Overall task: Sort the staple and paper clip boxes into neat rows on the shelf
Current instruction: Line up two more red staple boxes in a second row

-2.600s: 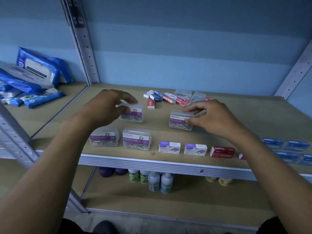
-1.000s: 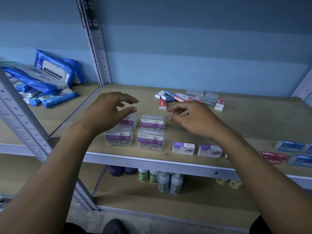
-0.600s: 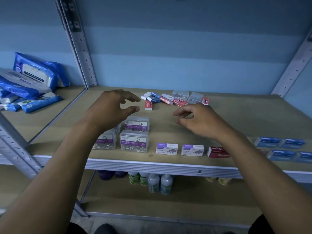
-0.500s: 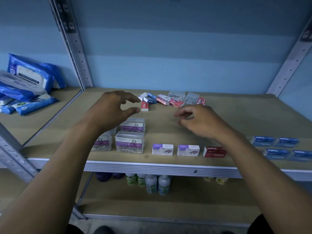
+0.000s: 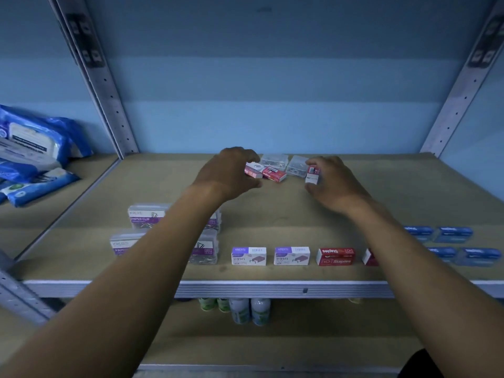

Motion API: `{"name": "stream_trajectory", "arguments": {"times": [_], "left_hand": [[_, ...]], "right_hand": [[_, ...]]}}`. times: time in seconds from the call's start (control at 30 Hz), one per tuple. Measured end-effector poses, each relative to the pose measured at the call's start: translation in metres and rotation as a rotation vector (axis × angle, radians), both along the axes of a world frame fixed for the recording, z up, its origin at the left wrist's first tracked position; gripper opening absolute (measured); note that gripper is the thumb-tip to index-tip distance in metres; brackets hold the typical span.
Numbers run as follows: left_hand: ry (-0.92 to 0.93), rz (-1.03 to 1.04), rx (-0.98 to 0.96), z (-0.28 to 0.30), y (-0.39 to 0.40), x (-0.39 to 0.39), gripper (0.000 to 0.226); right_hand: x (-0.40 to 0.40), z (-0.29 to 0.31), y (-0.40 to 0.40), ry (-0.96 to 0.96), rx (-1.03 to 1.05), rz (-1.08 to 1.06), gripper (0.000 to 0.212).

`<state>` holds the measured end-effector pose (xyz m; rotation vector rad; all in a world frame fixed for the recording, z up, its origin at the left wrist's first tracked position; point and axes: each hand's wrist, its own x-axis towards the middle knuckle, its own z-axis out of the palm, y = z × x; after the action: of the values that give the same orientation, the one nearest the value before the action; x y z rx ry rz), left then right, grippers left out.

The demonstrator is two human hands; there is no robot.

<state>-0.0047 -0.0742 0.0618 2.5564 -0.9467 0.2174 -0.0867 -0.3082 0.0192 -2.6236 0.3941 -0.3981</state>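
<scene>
- Both hands have reached from the clip boxes near the front edge to the loose pile at the back of the shelf (image 5: pixel 272 214).
- Left hand (image 5: pixel 229 173) hovers with curled fingers over the left end of that pile, next to a red-and-white staple box (image 5: pixel 252 170); whether it grips anything I cannot tell.
- Right hand (image 5: pixel 332 181) pinches a small red-and-white box (image 5: pixel 312 174) standing on end, thumb below and fingers around its right side.
- Between the hands lie a red staple box (image 5: pixel 274 173) and two clear plastic boxes (image 5: pixel 274 160) behind it.
- Near the front edge, clear paper clip boxes (image 5: pixel 146 215) sit in two rows at the left, partly hidden by the left forearm.
- To their right run two purple-and-white staple boxes (image 5: pixel 248 256), then a red Staples box (image 5: pixel 336 256), in one line.
- Blue boxes (image 5: pixel 452 234) sit in two rows at the far right.
- Blue wipe packs (image 5: pixel 35 143) lie on the neighbouring shelf; bottles (image 5: pixel 249 311) stand on the lower one.
</scene>
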Motion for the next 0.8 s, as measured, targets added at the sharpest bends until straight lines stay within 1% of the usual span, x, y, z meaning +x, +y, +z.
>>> {"name": "stream_trajectory", "arguments": {"times": [0.13, 0.27, 0.33, 0.4, 0.47, 0.53, 0.67, 0.8], "left_hand": [[0.01, -0.034, 0.06, -0.006, -0.021, 0.011, 0.059], [0.003, -0.088, 0.188, -0.012, -0.041, 0.018, 0.062], [0.004, -0.11, 0.247, -0.015, -0.049, 0.021, 0.064], [0.003, -0.13, 0.28, -0.018, -0.055, 0.025, 0.069], [-0.009, -0.136, 0.304, -0.019, -0.06, 0.03, 0.07], [-0.019, -0.141, 0.324, -0.02, -0.063, 0.032, 0.062], [-0.068, -0.134, 0.315, -0.02, -0.064, 0.028, 0.046], [-0.11, -0.131, 0.271, -0.022, -0.065, 0.023, 0.027]], "right_hand": [[0.009, -0.009, -0.008, -0.01, 0.005, -0.003, 0.054], [0.017, -0.013, -0.011, 0.019, -0.017, 0.012, 0.053], [0.02, -0.014, -0.011, 0.065, -0.022, 0.025, 0.059], [0.021, -0.016, -0.012, 0.114, -0.025, 0.041, 0.064], [0.021, -0.017, -0.014, 0.131, -0.033, 0.053, 0.066], [0.019, -0.015, -0.015, 0.118, -0.049, 0.061, 0.066], [0.016, -0.013, -0.014, 0.056, -0.043, 0.062, 0.057], [0.017, -0.015, -0.015, -0.025, -0.039, 0.067, 0.039]]}}
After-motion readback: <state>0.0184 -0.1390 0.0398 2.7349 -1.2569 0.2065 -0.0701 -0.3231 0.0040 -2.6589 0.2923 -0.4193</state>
